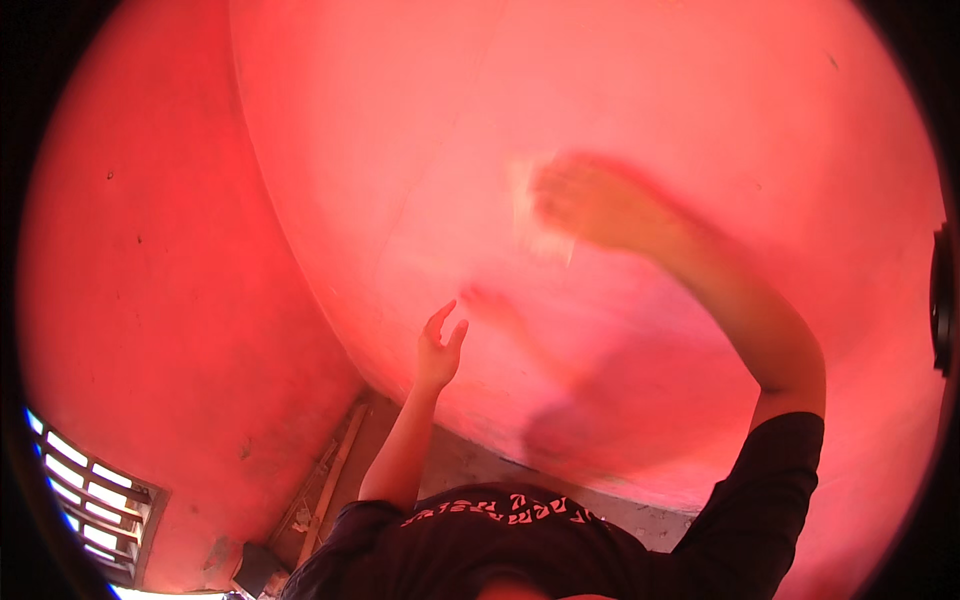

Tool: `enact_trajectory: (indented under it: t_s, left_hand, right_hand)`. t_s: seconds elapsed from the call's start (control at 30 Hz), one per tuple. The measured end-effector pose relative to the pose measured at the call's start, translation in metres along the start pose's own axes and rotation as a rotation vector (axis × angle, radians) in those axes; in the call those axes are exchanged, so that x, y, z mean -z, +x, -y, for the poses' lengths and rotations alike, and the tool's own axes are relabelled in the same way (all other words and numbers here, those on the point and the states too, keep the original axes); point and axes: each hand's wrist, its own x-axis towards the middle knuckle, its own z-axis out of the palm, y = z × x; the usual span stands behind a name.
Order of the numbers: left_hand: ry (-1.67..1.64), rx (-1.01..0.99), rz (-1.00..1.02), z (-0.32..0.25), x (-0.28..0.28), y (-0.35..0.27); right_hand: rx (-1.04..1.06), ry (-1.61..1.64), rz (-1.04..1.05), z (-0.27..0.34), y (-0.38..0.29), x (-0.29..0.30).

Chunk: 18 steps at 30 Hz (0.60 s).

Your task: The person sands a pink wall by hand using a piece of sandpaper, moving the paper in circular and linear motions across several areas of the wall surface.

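Observation:
In front of me rises a red painted wall (420, 97). My right hand (581, 199), raised and blurred by motion, is at the wall with a pale flat piece (523, 199) under its fingers. The piece shows past the fingertips and below the hand; whether it is cloth, paper or a pad is too blurred to tell. My left hand (441, 349) is lower, held up in front of the wall with thumb and fingers apart and nothing in it. Its shadow falls on the wall beside it.
A second red wall (172, 262) meets the first at a corner on the left. Low on it is a barred window opening (94, 495). A wooden strip (334, 480) and a dark object (259, 570) lie by its foot. A black object (941, 300) shows at the right rim.

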Motion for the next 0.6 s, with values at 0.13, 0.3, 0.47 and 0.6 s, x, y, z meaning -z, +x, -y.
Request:
enact_trajectory:
  t_s: [0.13, 0.3, 0.47, 0.6]
  left_hand:
    - [-0.067, 0.095, 0.019, 0.028, 0.011, 0.014]
    - [0.011, -0.061, -0.002, 0.047, 0.023, 0.043]
    - [0.144, -0.137, 0.062, 0.041, 0.036, 0.059]
    - [0.071, -0.099, 0.207, 0.033, 0.030, 0.066]
  right_hand:
    - [-0.431, -0.244, -0.609, -0.059, 0.000, 0.100]
    - [-0.144, 0.099, -0.039, 0.020, 0.033, -0.026]
    - [-0.295, -0.186, -0.172, -0.005, 0.037, 0.045]
    - [-0.565, -0.130, -0.388, -0.030, 0.022, 0.066]
